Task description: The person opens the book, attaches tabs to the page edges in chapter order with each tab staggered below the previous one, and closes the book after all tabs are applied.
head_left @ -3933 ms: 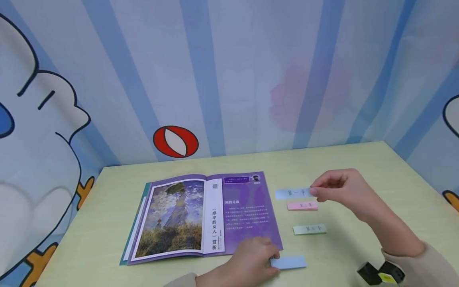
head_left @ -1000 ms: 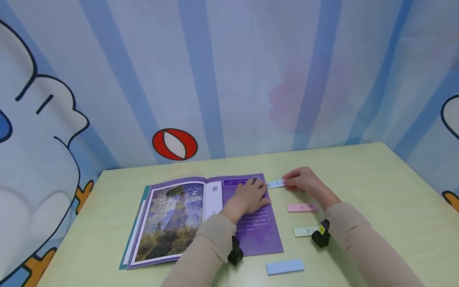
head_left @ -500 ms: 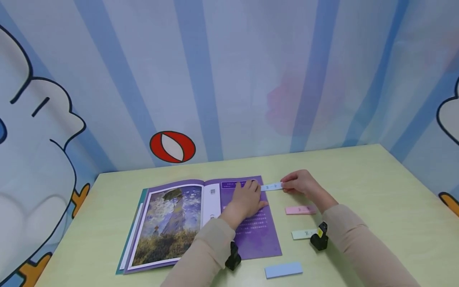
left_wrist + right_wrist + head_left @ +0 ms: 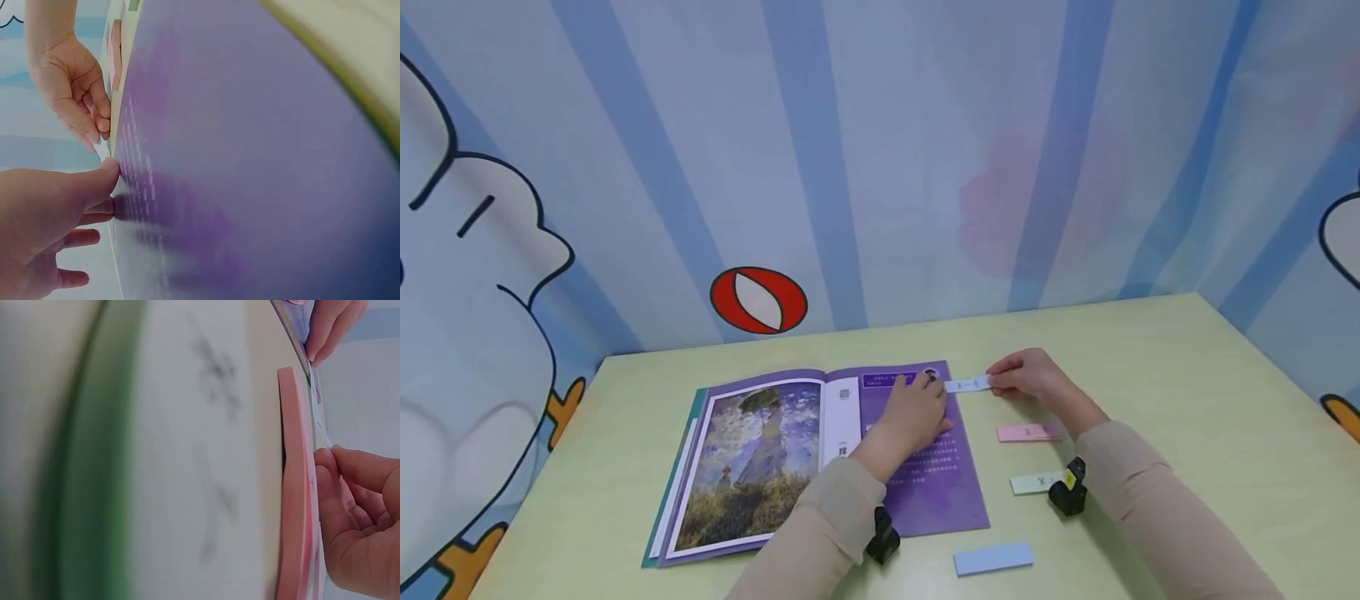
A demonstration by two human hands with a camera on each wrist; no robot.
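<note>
A magazine (image 4: 958,508) lies open on the table, with a painting on its left page and a purple right page. My left hand (image 4: 913,417) rests on the upper part of the purple page, its fingertips (image 4: 110,165) at the page's outer edge. From that edge a light blue sticky note (image 4: 967,384) with handwriting sticks out to the right. Its left end is hidden under the left fingers. The right hand (image 4: 1026,375) pinches the note's right end between thumb and fingers; in the right wrist view the note (image 4: 319,419) stretches between both hands.
Right of the magazine lie a pink sticky note pad (image 4: 1030,432), a pale green pad (image 4: 1028,484) partly behind the right wrist camera (image 4: 1069,490), and a blue pad (image 4: 994,559) near the front. A patterned curtain (image 4: 910,167) stands behind the table (image 4: 1210,375).
Since the earliest frame, the left hand has gone from the blue pad up onto the purple page. The right hand has brought the note left to the page edge. Over the last second, both hands hardly move.
</note>
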